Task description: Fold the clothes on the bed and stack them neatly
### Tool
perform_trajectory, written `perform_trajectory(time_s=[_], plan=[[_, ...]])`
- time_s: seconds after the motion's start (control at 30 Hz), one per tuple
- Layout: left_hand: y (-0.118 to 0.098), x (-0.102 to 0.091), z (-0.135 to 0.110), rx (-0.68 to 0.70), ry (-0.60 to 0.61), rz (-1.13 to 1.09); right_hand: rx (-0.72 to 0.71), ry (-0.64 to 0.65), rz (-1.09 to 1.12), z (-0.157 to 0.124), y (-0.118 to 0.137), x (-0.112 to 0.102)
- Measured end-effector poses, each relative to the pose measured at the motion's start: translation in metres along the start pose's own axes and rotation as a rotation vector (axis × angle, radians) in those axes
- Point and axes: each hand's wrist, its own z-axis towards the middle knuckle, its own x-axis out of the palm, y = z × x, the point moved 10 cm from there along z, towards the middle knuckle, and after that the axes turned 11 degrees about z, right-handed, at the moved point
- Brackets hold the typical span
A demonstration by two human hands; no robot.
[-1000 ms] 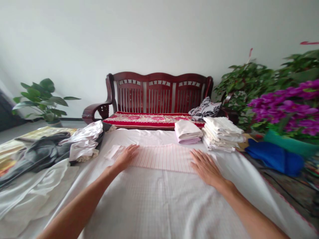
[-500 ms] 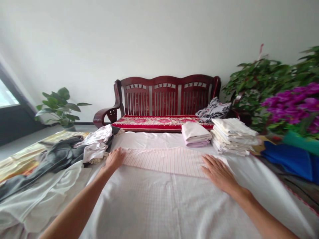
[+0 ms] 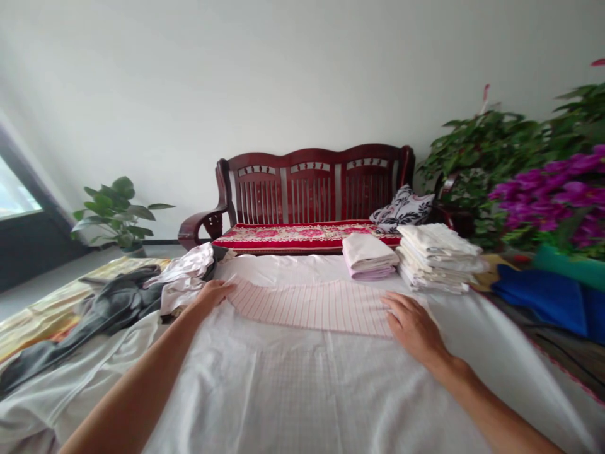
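A long, narrow piece of pink-and-white striped cloth (image 3: pixel 312 307) lies across the white sheet (image 3: pixel 288 397) in front of me. At its left end, my left hand (image 3: pixel 215 295) is closed, with the thumb and fingers pinching the corner, which looks slightly raised. My right hand (image 3: pixel 413 318) rests on the cloth's right end, palm down, with fingers extended and the thumb apart. Beyond the cloth stands a small folded stack of white and lilac cloths (image 3: pixel 370 257). To the right of it is a taller stack of folded white cloths (image 3: pixel 437 257).
Loose grey garments (image 3: pixel 113 306) and a crumpled whitish garment (image 3: pixel 186 271) lie at the left. Behind the sheet is a dark red wooden bench (image 3: pixel 309 189) with a patterned cushion (image 3: pixel 404 208). Blue fabric (image 3: pixel 543 299) and purple flowers (image 3: pixel 553 192) are at the right.
My left hand has gone from lying on the cloth's left end to pinching it, shifting slightly left and lifting the corner. My right hand's fingers have drawn closer together. The view tilted slightly.
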Motion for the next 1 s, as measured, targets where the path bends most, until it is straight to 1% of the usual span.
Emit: perform_trajectory(time_s=[0.03, 0.07, 0.13, 0.2, 0.27, 0.33, 0.37, 0.43, 0.5, 0.57, 0.63, 0.67, 0.73, 0.77, 0.83, 0.93, 1.0], plan=[[-0.006, 0.0, -0.003, -0.032, 0.01, -0.1, 0.047, 0.019, 0.097, 0.003, 0.006, 0.004], [-0.02, -0.001, -0.005, -0.012, -0.005, -0.195, 0.108, 0.05, 0.214, 0.006, 0.012, 0.01], [-0.053, 0.0, -0.012, 0.023, -0.037, -0.395, 0.277, 0.166, 0.524, 0.012, 0.03, 0.035], [-0.094, 0.008, -0.02, 0.088, -0.05, -0.462, 0.451, 0.285, 0.872, 0.016, 0.058, 0.066], [-0.128, 0.019, -0.03, 0.12, -0.091, -0.424, 0.566, 0.35, 1.12, 0.023, 0.089, 0.092], [-0.156, 0.036, -0.041, 0.14, -0.123, -0.331, 0.651, 0.322, 1.26, 0.032, 0.109, 0.107], [-0.168, 0.046, -0.046, 0.162, -0.118, -0.295, 0.699, 0.327, 1.323, 0.035, 0.116, 0.115], [-0.185, 0.067, -0.055, 0.202, -0.083, -0.274, 0.759, 0.385, 1.417, 0.038, 0.128, 0.13], [-0.198, 0.088, -0.062, 0.263, 0.0, -0.346, 0.774, 0.418, 1.418, 0.04, 0.13, 0.138], [-0.207, 0.105, -0.067, 0.325, 0.116, -0.492, 0.782, 0.358, 1.321, 0.04, 0.12, 0.139], [-0.209, 0.115, -0.071, 0.34, 0.202, -0.633, 0.807, 0.274, 1.216, 0.038, 0.106, 0.139], [-0.206, 0.118, -0.071, 0.326, 0.217, -0.678, 0.819, 0.245, 1.181, 0.037, 0.1, 0.139], [-0.196, 0.117, -0.069, 0.273, 0.192, -0.711, 0.823, 0.214, 1.141, 0.036, 0.092, 0.137], [-0.189, 0.113, -0.068, 0.247, 0.154, -0.705, 0.815, 0.204, 1.125, 0.036, 0.089, 0.134], [-0.175, 0.1, -0.066, 0.215, 0.019, -0.661, 0.788, 0.178, 1.1, 0.039, 0.08, 0.123], [-0.159, 0.075, -0.068, 0.236, -0.222, -0.544, 0.747, 0.125, 1.066, 0.042, 0.063, 0.094], [-0.155, 0.067, -0.07, 0.271, -0.315, -0.48, 0.735, 0.09, 1.048, 0.042, 0.05, 0.072]])
